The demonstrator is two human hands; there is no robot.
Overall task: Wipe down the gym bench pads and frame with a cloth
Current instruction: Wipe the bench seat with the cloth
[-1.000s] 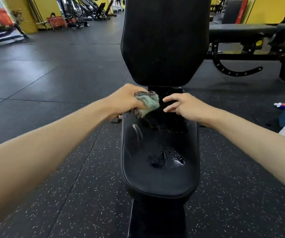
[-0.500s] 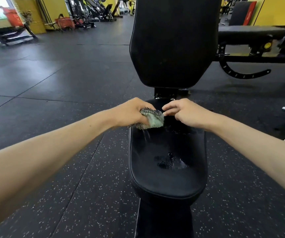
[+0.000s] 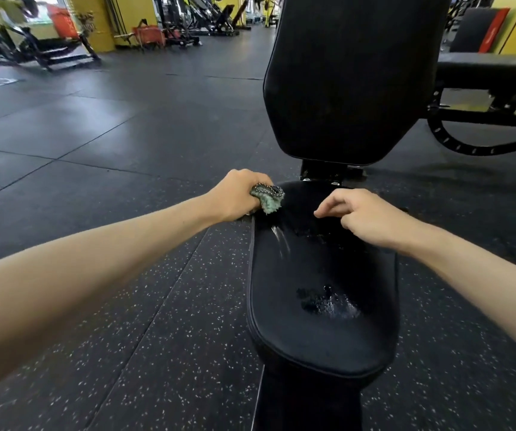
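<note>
A black gym bench stands before me, its seat pad (image 3: 322,275) flat and its back pad (image 3: 353,76) raised upright behind it. Wet patches shine on the seat. My left hand (image 3: 238,197) grips a bunched green cloth (image 3: 267,197) at the seat's far left corner. My right hand (image 3: 365,216) hovers over the far right part of the seat with fingers loosely curled, holding nothing. The black frame post (image 3: 306,405) shows under the seat's near end.
Dark speckled rubber floor (image 3: 126,306) lies all around. Another black bench with a curved adjuster (image 3: 474,144) stands at the right. Gym machines (image 3: 42,51) and a red basket (image 3: 148,34) sit far back left by yellow walls.
My hands have parted: the left hand carried the cloth to the seat's left edge, and the right hand let go of the cloth and drew back to the right.
</note>
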